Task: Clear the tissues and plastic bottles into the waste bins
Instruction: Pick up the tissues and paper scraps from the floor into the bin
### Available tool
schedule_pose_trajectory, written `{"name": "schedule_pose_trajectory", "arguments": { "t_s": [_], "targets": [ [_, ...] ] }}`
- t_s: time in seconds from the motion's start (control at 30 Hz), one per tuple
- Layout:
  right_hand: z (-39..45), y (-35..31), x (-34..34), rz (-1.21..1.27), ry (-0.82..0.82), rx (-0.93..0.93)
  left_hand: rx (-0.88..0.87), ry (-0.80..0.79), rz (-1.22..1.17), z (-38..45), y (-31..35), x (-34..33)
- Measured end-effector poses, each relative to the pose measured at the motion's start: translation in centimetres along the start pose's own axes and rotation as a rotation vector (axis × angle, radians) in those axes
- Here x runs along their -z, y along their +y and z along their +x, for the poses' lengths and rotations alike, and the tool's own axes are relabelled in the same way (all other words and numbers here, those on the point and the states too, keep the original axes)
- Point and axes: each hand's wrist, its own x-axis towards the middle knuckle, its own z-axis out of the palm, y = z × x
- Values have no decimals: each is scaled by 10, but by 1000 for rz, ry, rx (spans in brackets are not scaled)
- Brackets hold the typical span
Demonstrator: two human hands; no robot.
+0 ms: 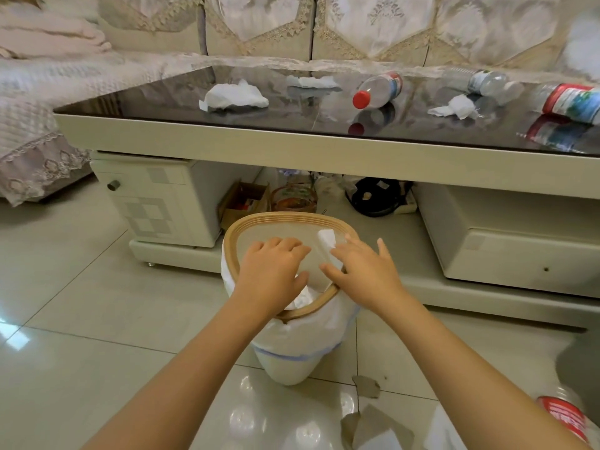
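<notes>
Hovering over the waste bin [292, 319], both hands, left [271, 271] and right [363, 271], relaxed and empty, tissue [328, 240] just beyond

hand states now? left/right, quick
Left hand: open, fingers loosely bent over the white lined waste bin, holding nothing visible.
Right hand: open, fingers spread on the bin rim.

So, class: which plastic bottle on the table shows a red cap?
The middle-table bottle, lying on its side, cap toward the camera; the other two show no red cap.
</notes>
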Motion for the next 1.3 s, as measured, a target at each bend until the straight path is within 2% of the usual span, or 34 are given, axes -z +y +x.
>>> {"name": "schedule_pose_trajectory", "arguments": {
  "t_s": [0.1,0.27,0.47,0.67,0.8,0.87,1.0,1.07,1.3],
  "targets": [
    [-25,5,-2,39,64,74,-35,21,3,-7,8,-1],
    [-72,25,-3,19,267,96,-120,183,-16,-20,33,-9],
    [-145,71,-17,-93,216,-6,-236,202,-76,-46,82,-23],
    [-216,107,-64,-115,-14,-169,-263,-98,-172,-87,125,-82],
    [-246,122,-104,-81,-194,-259,-182,-428,-220,-108,137,-112],
    [-255,128,-118,-66,-248,-278,-145,-571,-195,-116,139,-129],
    [-263,138,-139,-45,-305,-263,-123,-757,-139,-121,142,-160],
    [-265,141,-148,-16,-321,-246,-135,-826,-90,-118,142,-173],
    [-259,135,-163,51,-376,-198,-73,-891,-94,-116,148,-196]
  ]
}}
